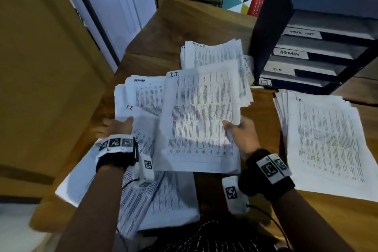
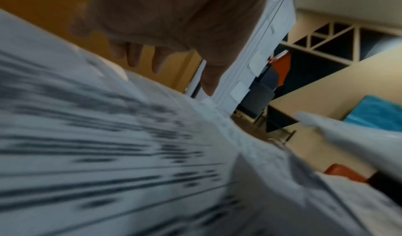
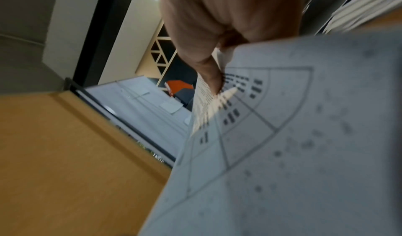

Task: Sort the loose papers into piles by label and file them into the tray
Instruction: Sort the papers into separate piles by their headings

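My right hand (image 1: 235, 127) pinches the right edge of a printed sheet labelled I.T. (image 1: 200, 116) and holds it lifted over the desk; in the right wrist view the thumb (image 3: 208, 74) presses on that sheet (image 3: 282, 136). My left hand (image 1: 116, 127) lies flat with straight fingers on the loose pile (image 1: 143, 104) at the left, whose top sheets read I.T. and ADMIN. In the left wrist view the fingers (image 2: 135, 55) hang straight above the blurred paper (image 2: 108, 153). A pile labelled H.R. (image 1: 325, 139) lies at the right. Another pile (image 1: 212, 53) lies further back.
A dark tiered tray (image 1: 306, 55) stands at the back right, its slots labelled TASK LIST, ADMIN, H.R. and I.T. More sheets (image 1: 163, 200) hang over the wooden desk's (image 1: 184, 24) near edge. A tan panel (image 1: 41, 67) rises at the left.
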A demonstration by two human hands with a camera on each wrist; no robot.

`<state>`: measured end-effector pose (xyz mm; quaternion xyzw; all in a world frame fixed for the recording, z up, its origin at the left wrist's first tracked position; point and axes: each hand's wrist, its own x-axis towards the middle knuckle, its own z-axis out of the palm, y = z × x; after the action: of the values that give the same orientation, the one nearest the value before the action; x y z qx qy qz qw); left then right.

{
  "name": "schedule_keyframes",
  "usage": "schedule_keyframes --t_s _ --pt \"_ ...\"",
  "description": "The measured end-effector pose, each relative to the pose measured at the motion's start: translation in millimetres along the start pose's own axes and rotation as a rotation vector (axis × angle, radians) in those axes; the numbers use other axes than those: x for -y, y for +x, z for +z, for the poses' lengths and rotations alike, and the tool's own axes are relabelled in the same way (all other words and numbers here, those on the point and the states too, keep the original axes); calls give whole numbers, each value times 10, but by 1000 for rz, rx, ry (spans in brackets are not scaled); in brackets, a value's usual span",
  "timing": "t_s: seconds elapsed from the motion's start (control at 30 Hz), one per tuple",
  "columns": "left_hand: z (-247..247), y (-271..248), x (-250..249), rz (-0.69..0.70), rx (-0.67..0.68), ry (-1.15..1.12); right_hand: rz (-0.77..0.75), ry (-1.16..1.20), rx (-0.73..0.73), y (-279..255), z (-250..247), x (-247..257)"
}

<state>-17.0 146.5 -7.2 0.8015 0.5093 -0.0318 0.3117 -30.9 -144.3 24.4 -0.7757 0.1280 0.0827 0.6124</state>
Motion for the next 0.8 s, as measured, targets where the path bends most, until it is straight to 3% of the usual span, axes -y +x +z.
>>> schedule_keyframes --t_s 0.07,0.17,0.3,0.4,0.47,0.53,0.67,0.8 --pt "-51 -25 301 -43 -3 75 56 -50 70 -48 241 -59" --pt "-103 -56 622 33 1 133 105 -101 136 -169 561 -211" --pt "-236 -17 672 37 176 126 161 -305 206 -327 930 -461" --pt "-258 -159 619 73 203 194 145 -388 246 -433 1080 -602" --pt "-244 -250 593 87 242 108 128 -291 234 -528 1081 -579" --pt "-195 -312 590 5 252 -128 163 -185 216 -593 1021 -550" --pt "-84 -651 627 -45 289 -152 266 -324 334 -636 810 -579" --pt "20 -1010 775 65 378 -169 65 -349 317 -684 454 -496"
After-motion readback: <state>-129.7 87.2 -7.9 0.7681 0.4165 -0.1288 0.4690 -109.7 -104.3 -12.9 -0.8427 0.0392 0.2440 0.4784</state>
